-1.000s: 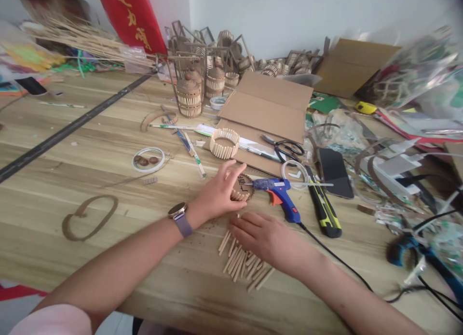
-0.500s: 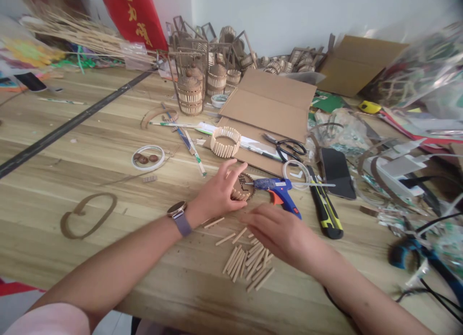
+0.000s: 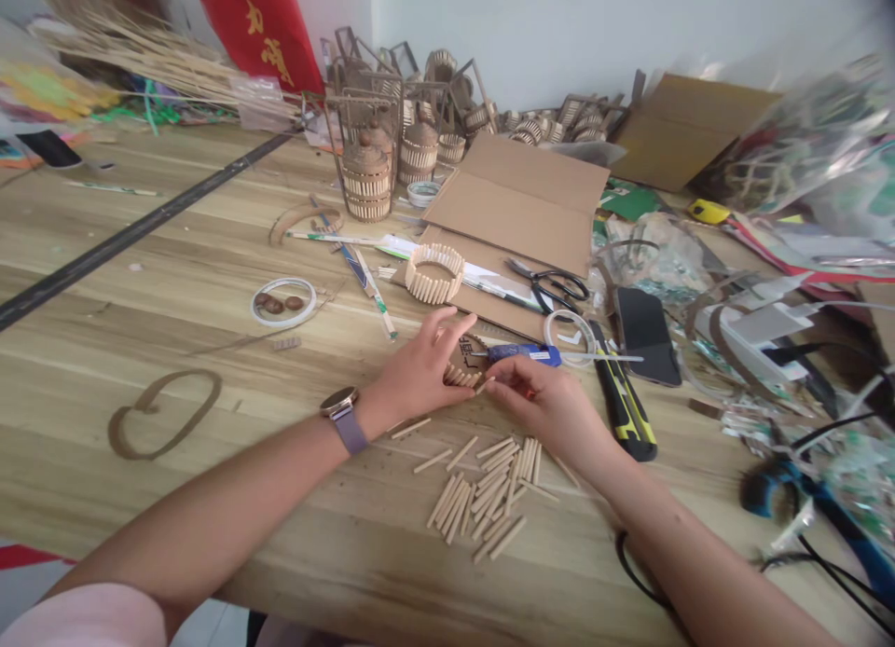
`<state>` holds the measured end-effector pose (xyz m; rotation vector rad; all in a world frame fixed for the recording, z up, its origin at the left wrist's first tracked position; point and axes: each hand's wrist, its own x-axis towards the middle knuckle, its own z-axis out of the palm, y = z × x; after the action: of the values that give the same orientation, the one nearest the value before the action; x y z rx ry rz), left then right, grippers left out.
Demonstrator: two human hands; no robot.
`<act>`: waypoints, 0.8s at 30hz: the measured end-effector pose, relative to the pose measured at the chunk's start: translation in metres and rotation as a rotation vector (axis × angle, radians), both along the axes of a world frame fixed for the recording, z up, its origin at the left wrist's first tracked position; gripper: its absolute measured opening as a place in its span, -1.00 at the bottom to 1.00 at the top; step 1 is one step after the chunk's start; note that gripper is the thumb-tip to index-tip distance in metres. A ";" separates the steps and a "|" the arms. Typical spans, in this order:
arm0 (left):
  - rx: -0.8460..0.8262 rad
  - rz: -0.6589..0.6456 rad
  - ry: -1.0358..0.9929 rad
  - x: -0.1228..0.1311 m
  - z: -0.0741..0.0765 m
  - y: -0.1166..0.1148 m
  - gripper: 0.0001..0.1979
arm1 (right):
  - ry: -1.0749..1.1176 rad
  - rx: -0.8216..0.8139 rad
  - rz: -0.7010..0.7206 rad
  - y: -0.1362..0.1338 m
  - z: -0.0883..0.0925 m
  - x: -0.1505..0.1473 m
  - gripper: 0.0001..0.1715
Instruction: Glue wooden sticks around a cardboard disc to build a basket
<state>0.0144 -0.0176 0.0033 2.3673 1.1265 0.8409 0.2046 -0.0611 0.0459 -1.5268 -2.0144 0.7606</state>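
Note:
My left hand (image 3: 419, 363), wearing a watch, steadies a round cardboard base (image 3: 470, 353) with printed characters. Short wooden sticks stand along its near edge, and my thumb and fingers span it. Close by on the right, my right hand (image 3: 535, 395) pinches one short wooden stick (image 3: 484, 384) at the base's near rim. A blue hot glue gun (image 3: 521, 352) lies just behind that hand, its nozzle toward the base and its handle mostly hidden. Below both hands, a loose pile of wooden sticks (image 3: 489, 493) rests on the table.
Behind my hands stands a ring of sticks (image 3: 434, 276) near black scissors (image 3: 552, 285) and cardboard sheets (image 3: 517, 199). A utility knife (image 3: 625, 395) and a phone (image 3: 647, 335) lie rightward. Farther back are small stick-walled baskets (image 3: 367, 181). Leftward lies a brown strip loop (image 3: 164, 414).
My right hand has moved from over the stick pile up to the base's rim, now with a stick between its fingertips. More of the pile shows. My left hand stays put.

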 end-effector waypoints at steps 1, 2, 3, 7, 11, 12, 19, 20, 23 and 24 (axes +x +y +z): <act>0.003 0.001 -0.002 0.000 0.001 0.000 -0.14 | -0.007 0.009 0.006 0.000 -0.001 -0.001 -0.83; 0.005 0.002 -0.005 0.000 0.001 0.000 -0.15 | -0.015 0.017 0.010 0.000 -0.001 -0.001 -0.83; 0.007 0.001 -0.007 0.001 0.001 0.000 -0.15 | -0.023 0.024 0.011 0.000 -0.002 -0.001 -0.84; 0.014 -0.002 -0.014 0.000 0.000 -0.001 -0.13 | -0.043 0.061 0.008 0.000 -0.007 -0.001 -0.87; 0.020 -0.009 -0.018 0.000 -0.001 0.000 -0.11 | -0.077 0.130 0.031 0.001 -0.010 -0.001 -0.89; 0.019 -0.009 -0.019 0.000 -0.001 0.000 -0.10 | -0.096 0.163 0.045 0.002 -0.011 0.000 -0.90; -0.016 -0.002 -0.022 0.001 0.001 0.001 -0.12 | -0.220 0.442 0.170 0.004 -0.016 0.003 -0.87; -0.015 -0.001 -0.025 0.001 0.001 0.001 -0.13 | -0.236 0.467 0.179 0.004 -0.017 0.002 -0.87; -0.002 -0.005 -0.035 0.001 0.001 0.000 -0.14 | -0.269 0.527 0.194 0.004 -0.019 0.002 -0.87; 0.004 -0.008 -0.035 0.001 0.001 0.000 -0.14 | -0.275 0.542 0.198 0.004 -0.019 0.002 -0.87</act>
<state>0.0153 -0.0174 0.0040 2.3487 1.1021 0.8795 0.2065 -0.0572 0.0265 -1.1707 -2.3434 0.0441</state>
